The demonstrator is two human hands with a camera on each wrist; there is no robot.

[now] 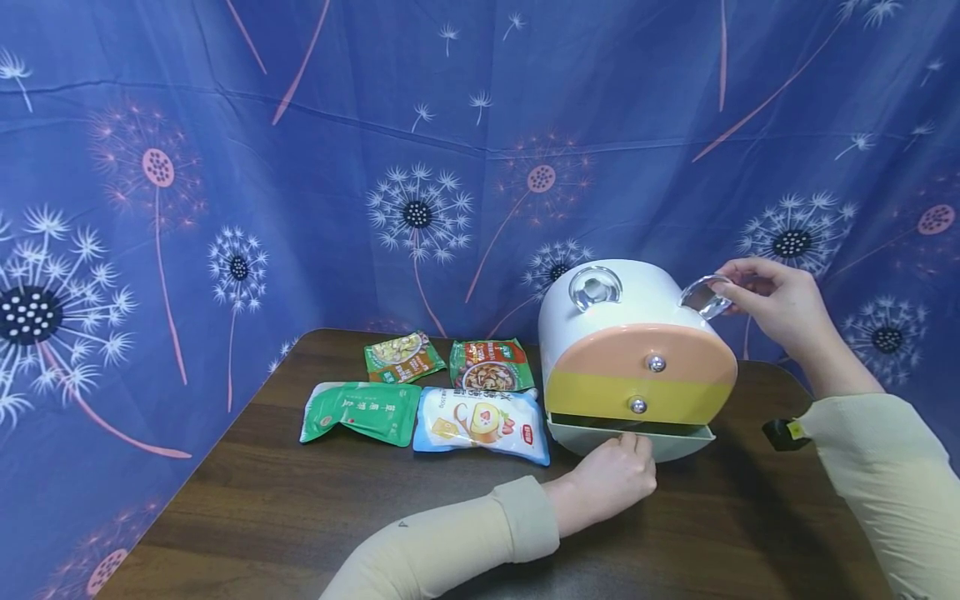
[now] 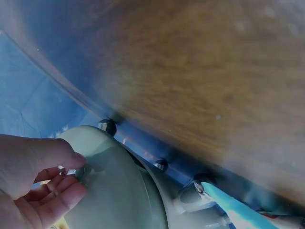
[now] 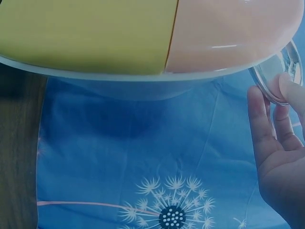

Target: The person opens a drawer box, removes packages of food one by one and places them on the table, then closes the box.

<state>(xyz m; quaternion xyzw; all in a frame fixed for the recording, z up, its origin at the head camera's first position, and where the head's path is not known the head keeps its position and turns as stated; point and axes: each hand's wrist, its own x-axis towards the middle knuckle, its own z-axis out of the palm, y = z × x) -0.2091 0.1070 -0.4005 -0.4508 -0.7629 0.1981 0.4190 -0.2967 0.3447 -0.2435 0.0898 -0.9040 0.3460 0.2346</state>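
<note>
A rounded white drawer box (image 1: 551, 325) stands on the table, with an orange top drawer (image 1: 607, 350), a yellow middle drawer (image 1: 592, 396) and a pale green bottom drawer (image 1: 682, 446) pulled partly out. At the bottom drawer's front, my left hand (image 1: 611, 483) pinches its small shiny knob (image 2: 71, 171), mostly hidden by the fingers. My right hand (image 1: 780, 304) holds the clear, ear-shaped piece (image 1: 693, 293) on the box's right top between thumb and fingers, as the right wrist view also shows. A matching clear ear (image 1: 595, 287) sits on the left top.
Left of the box lie a green pouch (image 1: 367, 412), a white and blue pouch (image 1: 480, 421), and two smaller food packets, one green and orange (image 1: 405, 357), one red and green (image 1: 491, 364). A black object (image 1: 783, 435) is by the right sleeve. A dandelion-print curtain (image 1: 322, 208) hangs behind.
</note>
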